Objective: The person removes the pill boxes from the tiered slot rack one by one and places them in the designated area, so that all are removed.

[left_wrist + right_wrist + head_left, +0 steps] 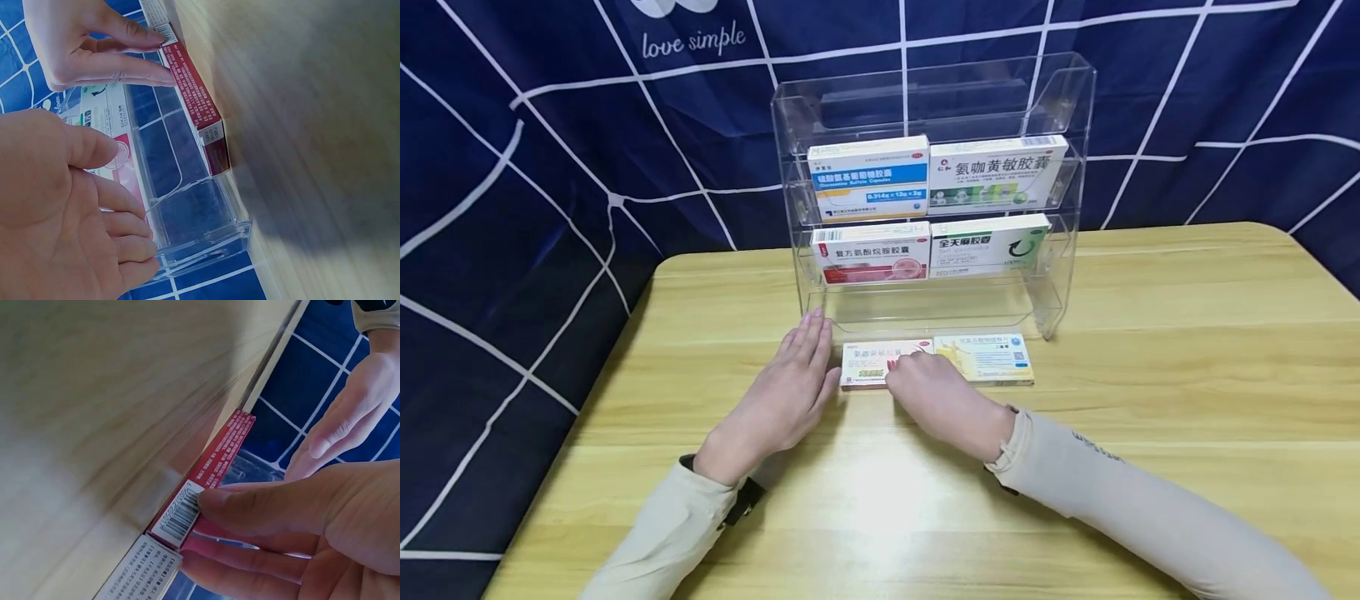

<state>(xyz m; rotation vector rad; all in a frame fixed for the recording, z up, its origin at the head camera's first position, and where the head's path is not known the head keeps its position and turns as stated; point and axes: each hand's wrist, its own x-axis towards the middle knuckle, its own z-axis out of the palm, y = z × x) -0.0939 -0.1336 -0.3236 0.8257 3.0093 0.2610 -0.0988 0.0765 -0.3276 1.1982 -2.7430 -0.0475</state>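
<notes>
one red-edged box (861, 365), its right end partly masked by the pinching right hand (943, 396), lies flat, long axis left-to-right, beside the left hand (782, 396), fingers extended.

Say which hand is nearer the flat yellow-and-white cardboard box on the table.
Right. The right hand touches the flat red-and-white cardboard box beside the yellow-and-white box; the left hand is past that red-and-white box's far end.

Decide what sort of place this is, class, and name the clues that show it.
Probably a staged tabletop workspace, perhaps imitating a pharmacy display: a wood-patterned table, a clear rack holding medicine boxes, and a dark-blue cloth with white lines behind it.
</notes>
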